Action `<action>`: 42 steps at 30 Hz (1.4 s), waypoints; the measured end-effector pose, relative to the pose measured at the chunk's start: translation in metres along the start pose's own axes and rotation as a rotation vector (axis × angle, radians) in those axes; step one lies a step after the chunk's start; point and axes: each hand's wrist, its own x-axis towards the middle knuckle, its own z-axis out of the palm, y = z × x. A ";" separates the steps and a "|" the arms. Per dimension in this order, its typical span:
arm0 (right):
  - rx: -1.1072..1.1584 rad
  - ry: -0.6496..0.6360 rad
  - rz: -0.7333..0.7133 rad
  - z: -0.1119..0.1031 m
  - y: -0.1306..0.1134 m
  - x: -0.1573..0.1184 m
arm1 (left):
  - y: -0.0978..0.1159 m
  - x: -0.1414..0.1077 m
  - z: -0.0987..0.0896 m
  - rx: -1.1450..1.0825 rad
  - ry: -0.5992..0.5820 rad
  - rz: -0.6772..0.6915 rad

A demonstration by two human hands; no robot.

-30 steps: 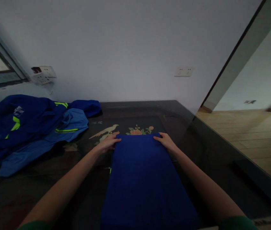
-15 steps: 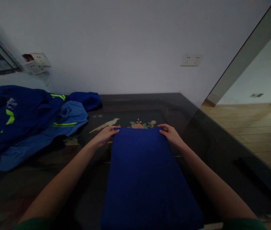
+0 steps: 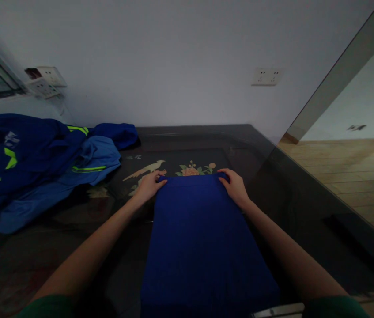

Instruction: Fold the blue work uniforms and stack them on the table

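Through my feed, the dark blue cloth [image 3: 203,238] already lies as a long, smooth, straight-sided panel on the glossy dark table [image 3: 256,152], though I judge its far edge is not yet doubled back over the rest. I have the left hand [image 3: 149,186] and the right hand [image 3: 237,189] pinching a far corner each, fingers narrow on the fabric, while crumpled blue garments [image 3: 49,152] with yellow-green strips slump unfolded at left.
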 end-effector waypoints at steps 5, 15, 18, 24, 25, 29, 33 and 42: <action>-0.197 -0.076 0.049 0.012 0.011 -0.005 | -0.004 -0.002 0.007 0.350 0.082 0.102; -0.355 -0.086 -0.144 0.000 -0.030 -0.003 | 0.031 -0.022 0.018 0.544 0.110 0.415; -0.410 -0.282 -0.238 0.010 -0.042 -0.010 | 0.042 -0.037 0.042 0.555 -0.064 0.543; -0.478 -0.440 -0.213 0.016 -0.026 -0.021 | 0.023 -0.042 0.058 0.647 -0.192 0.524; -0.482 -0.443 -0.203 0.015 -0.024 -0.021 | 0.021 -0.042 0.057 0.650 -0.182 0.520; -0.482 -0.463 -0.187 0.012 -0.024 -0.020 | 0.020 -0.043 0.057 0.659 -0.086 0.429; -0.495 -0.458 -0.170 0.011 -0.029 -0.022 | 0.020 -0.046 0.060 0.657 -0.024 0.280; -0.546 -0.405 -0.066 0.021 -0.025 -0.005 | 0.012 -0.024 0.059 0.700 0.001 0.248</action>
